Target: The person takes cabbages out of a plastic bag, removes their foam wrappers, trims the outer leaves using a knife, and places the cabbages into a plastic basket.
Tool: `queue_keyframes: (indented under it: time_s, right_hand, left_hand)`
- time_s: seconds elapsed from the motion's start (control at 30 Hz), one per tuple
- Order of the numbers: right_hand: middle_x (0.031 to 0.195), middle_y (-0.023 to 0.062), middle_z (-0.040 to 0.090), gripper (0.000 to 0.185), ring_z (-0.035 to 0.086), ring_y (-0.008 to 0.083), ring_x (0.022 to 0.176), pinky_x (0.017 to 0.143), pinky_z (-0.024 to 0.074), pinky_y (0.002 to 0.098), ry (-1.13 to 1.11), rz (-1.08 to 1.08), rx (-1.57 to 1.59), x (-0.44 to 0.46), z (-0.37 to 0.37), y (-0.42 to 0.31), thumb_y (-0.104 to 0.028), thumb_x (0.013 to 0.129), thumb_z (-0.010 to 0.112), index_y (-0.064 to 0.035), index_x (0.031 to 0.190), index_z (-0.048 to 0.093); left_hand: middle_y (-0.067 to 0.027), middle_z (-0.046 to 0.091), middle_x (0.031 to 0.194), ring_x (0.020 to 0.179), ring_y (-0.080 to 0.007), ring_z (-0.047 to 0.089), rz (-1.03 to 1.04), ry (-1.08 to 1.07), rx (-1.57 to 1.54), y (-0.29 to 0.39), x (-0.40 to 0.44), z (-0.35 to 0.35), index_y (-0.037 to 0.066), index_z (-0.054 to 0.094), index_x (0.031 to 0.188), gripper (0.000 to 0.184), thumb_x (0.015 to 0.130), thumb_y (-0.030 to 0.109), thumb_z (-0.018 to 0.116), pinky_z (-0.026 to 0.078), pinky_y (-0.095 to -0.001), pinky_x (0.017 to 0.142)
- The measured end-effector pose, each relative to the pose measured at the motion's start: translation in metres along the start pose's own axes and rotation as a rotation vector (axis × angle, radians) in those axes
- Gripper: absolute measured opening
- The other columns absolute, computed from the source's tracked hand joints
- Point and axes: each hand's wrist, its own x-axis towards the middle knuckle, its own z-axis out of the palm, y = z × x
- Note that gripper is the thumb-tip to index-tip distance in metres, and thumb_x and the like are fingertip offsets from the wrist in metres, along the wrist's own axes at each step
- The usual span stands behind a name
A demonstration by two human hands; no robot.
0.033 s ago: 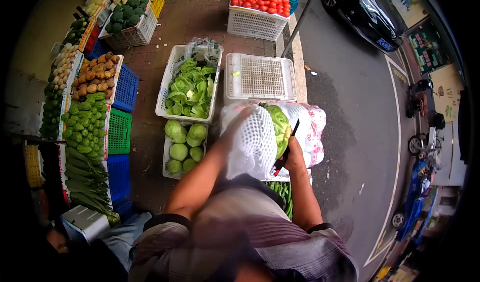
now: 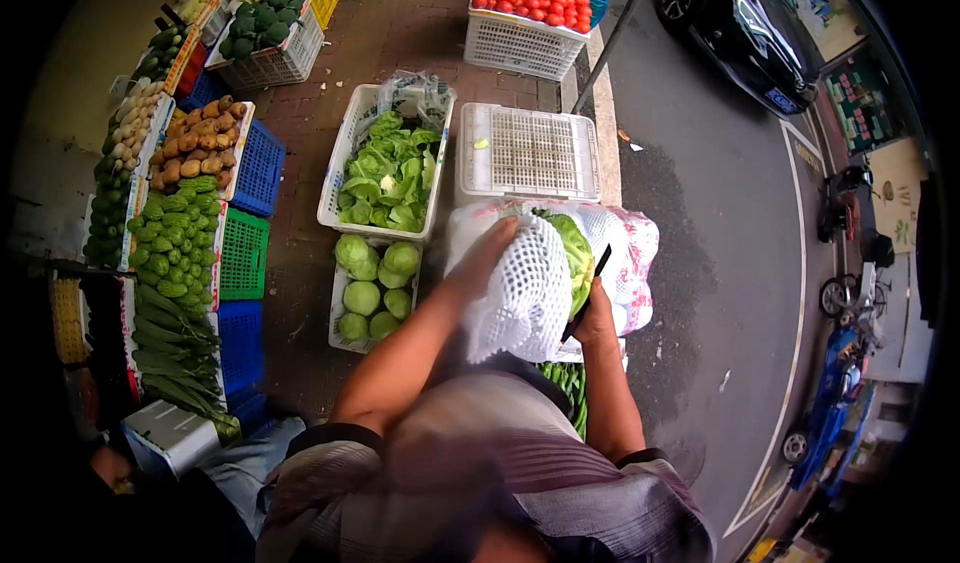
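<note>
A green cabbage (image 2: 573, 253), partly covered by a white foam net (image 2: 525, 293), is held in front of my body. My left hand (image 2: 487, 253) grips the net from the left side, fingers wrapped over its top. On the other side, my right hand (image 2: 597, 315) is closed round a dark knife, its narrow blade (image 2: 604, 260) sticking up past the thumb, close beside the cabbage. The palm side of the right hand is hidden. Under and behind the cabbage lie bulky plastic-wrapped bundles (image 2: 640, 253) with red print and white netting.
Left of my arms stand a crate of round cabbages (image 2: 360, 298) and a crate of leafy greens (image 2: 390, 178). Ahead are a lidded white crate (image 2: 530, 153) and a tomato crate (image 2: 525, 43). Green peppers (image 2: 568, 388) lie close to my body. A pole (image 2: 620, 33) and parked car (image 2: 740, 33) are right.
The view has shifted slightly. My left hand's fingers now show higher on the net, and the net and cabbage have moved a little right. The knife stays in my right hand.
</note>
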Motion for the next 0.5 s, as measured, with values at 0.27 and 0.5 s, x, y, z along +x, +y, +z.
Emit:
queue_keyframes:
  time_s: [0.27,0.5]
  right_hand:
    - [0.138,0.0166,0.06,0.067,0.062,0.0332,0.119,0.103,0.0523,0.047,0.176,0.153,0.491,-0.039,-0.001,0.02,-0.056,0.101,0.047,-0.0064,0.146,0.048]
    - [0.133,0.018,0.062,0.051,0.064,0.0321,0.115,0.099,0.0549,0.0451,0.155,0.179,0.571,-0.018,-0.015,0.08,-0.039,0.104,0.049,-0.0048,0.142,0.052]
  left_hand:
    - [-0.0144,0.065,0.121,0.104,-0.0194,0.064,0.198,0.138,0.676,0.029,-0.039,0.053,-0.002,0.058,0.131,0.054,0.09,0.028,0.077,0.052,-0.0312,0.091]
    - [-0.0151,0.068,0.097,0.091,-0.0246,0.067,0.106,0.268,0.87,0.034,-0.052,0.052,-0.001,0.068,0.104,0.027,0.085,0.014,0.079,0.053,-0.0337,0.08]
